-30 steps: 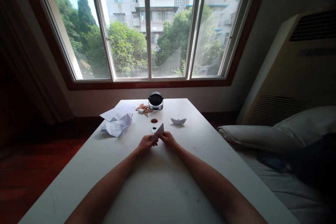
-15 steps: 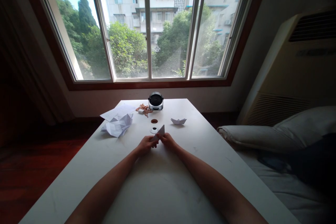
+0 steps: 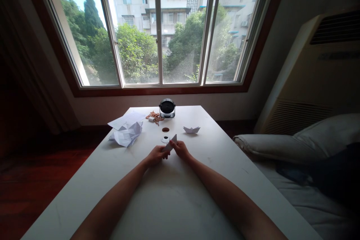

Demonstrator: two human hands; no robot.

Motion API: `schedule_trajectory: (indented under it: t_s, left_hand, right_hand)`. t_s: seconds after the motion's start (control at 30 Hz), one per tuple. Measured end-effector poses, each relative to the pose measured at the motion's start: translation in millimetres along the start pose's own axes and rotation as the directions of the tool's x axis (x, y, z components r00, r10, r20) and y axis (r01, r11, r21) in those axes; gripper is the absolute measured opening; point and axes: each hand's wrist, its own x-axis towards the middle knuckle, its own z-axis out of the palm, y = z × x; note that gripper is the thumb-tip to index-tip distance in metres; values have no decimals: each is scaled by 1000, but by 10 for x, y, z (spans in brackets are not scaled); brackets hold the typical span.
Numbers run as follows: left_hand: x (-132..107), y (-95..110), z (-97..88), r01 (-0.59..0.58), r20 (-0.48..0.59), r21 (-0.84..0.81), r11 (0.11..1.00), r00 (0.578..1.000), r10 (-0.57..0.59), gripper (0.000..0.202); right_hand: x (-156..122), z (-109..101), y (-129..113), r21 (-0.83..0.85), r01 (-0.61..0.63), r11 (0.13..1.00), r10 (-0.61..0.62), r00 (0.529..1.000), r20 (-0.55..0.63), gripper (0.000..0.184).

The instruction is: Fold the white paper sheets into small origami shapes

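Folded paper (image 3: 172,143): a small white piece held above the desk (image 3: 180,202), between both hands, in front of the person; its pointed end tilts up and to the right.
Left hand (image 3: 155,156): clamped on the lower left part of the folded paper, fingers curled under it.
Right hand (image 3: 181,150): pinching the folded paper near its upper right side, the thumb against it; the two hands are close together, but whether they touch each other cannot be told.
Paper boat (image 3: 191,130): white, standing on the desk beyond the right hand and apart from it, both ends pointing upward.
Crumpled paper (image 3: 127,135): a creased white heap on the left of the desk, overlapping the near part of a flat sheet (image 3: 123,120).
Cord (image 3: 154,116): orange-brown and tangled, lying near the far edge, with a small white block at its near side.
Round device (image 3: 167,108): a dark disc in a silvery frame, upright just right of the cord.
Desk openings: a brownish round hole (image 3: 165,130) and, nearer the hands, a pale ring (image 3: 164,140) with a dark centre.
Window (image 3: 159,37): wide, beyond the desk, with trees and a building outside.
Right side: a pale sofa (image 3: 270,146) alongside the desk.
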Motion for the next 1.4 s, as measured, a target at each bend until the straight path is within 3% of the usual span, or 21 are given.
schedule_trajectory:
  t_s: [0.47, 0.83, 0.97, 1.2, 1.4]
  left_hand:
    - [2, -30, -7, -17, 34, 43, 999, 999, 16, 37]
    - [40, -144, -5, -18, -56, 95, 995, 998, 24, 34]
    - [65, -223, -31, -35, -125, 113, 993, 991, 49, 34]
    - [114, -361, -132, -57, -320, 101, 993, 943, 86, 39]
    - [132, -400, -120, -94, -396, 42, 995, 913, 103, 37]
  right_hand:
    - [60, -35, 50, -69, 39, 997, -52, 976, -211, 56]
    - [75, -50, 87, -102, 66, 993, -88, 968, -234, 51]
    - [80, -76, 103, -116, 53, 992, -82, 962, -260, 52]
    - [65, -86, 119, -114, 17, 993, -47, 965, -260, 53]
    - [60, -87, 129, -100, 14, 995, -41, 963, -267, 53]
